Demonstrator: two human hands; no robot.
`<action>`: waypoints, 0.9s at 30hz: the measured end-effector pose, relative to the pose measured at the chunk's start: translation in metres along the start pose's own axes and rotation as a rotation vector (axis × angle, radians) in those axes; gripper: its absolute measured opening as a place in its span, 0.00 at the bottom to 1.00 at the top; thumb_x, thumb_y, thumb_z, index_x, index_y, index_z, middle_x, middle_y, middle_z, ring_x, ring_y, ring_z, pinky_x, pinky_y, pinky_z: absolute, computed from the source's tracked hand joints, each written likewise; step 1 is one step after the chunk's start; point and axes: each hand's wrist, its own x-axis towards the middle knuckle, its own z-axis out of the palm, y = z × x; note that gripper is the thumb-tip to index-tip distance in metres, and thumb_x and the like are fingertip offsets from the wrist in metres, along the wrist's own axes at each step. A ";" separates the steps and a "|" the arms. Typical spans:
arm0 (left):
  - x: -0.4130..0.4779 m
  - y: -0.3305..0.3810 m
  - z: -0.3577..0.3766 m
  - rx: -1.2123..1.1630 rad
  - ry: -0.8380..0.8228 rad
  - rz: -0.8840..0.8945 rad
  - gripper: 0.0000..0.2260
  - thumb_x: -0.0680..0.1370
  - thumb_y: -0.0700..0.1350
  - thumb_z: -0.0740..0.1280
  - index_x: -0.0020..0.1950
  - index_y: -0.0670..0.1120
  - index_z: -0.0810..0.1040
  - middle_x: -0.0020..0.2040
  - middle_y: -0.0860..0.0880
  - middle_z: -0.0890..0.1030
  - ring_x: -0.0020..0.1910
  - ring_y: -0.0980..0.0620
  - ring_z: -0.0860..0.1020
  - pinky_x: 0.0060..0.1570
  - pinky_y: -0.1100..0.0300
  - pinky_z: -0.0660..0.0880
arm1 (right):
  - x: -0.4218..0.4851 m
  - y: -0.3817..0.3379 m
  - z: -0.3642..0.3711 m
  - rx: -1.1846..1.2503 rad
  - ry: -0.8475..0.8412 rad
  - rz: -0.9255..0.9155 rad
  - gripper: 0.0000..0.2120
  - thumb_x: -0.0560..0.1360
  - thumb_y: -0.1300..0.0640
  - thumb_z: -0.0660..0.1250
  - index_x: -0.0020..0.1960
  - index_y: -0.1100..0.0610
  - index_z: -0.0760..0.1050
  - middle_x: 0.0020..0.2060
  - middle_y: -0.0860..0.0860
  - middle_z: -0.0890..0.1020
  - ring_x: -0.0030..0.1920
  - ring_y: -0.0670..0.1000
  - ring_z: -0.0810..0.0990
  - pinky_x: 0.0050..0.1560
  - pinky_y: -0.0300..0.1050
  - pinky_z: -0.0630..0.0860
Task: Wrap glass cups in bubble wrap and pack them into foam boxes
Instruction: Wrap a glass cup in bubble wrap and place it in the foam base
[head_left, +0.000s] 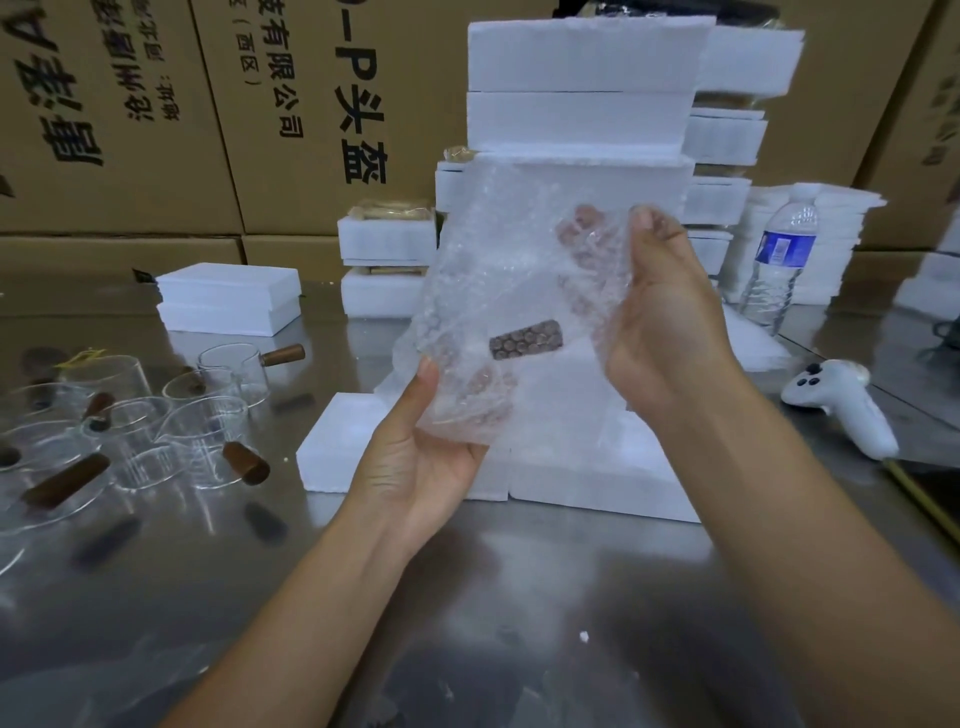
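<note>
Bubble wrap (498, 280), one sheet round one wood-handled cup (524, 340) (barely visible), left hand (415, 457) fingers (427, 371) pinching bottom, right hand (660, 322) gripping top

A clear plastic water bottle (779, 265) with a blue label stands upright at the right of the shiny steel table (519, 597); nearer, a white handheld controller (836, 405) lies on its side — behind, brown cardboard cartons (130, 130) printed with black characters form a wall

Bubble wrap (498, 291), left grip (415, 457), right grip (660, 322)
</note>
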 end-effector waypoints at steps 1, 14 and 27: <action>0.000 0.001 -0.001 0.038 0.019 0.000 0.29 0.50 0.46 0.85 0.50 0.47 0.85 0.55 0.45 0.83 0.52 0.46 0.82 0.49 0.52 0.80 | 0.001 -0.002 0.002 0.008 -0.003 -0.010 0.08 0.81 0.57 0.57 0.43 0.50 0.68 0.40 0.46 0.84 0.46 0.46 0.83 0.49 0.43 0.77; -0.002 0.004 -0.001 0.467 0.190 0.157 0.42 0.48 0.61 0.82 0.59 0.51 0.78 0.55 0.50 0.83 0.54 0.51 0.82 0.45 0.61 0.80 | -0.017 0.016 -0.030 -0.618 0.069 0.027 0.30 0.58 0.27 0.58 0.57 0.35 0.66 0.47 0.30 0.70 0.48 0.31 0.70 0.51 0.38 0.66; -0.002 0.000 -0.005 1.013 0.167 0.281 0.27 0.60 0.55 0.78 0.57 0.58 0.74 0.49 0.64 0.82 0.48 0.65 0.81 0.41 0.72 0.75 | -0.033 0.048 -0.061 -0.643 0.006 -0.046 0.03 0.74 0.59 0.68 0.42 0.55 0.79 0.33 0.45 0.84 0.36 0.42 0.83 0.37 0.31 0.75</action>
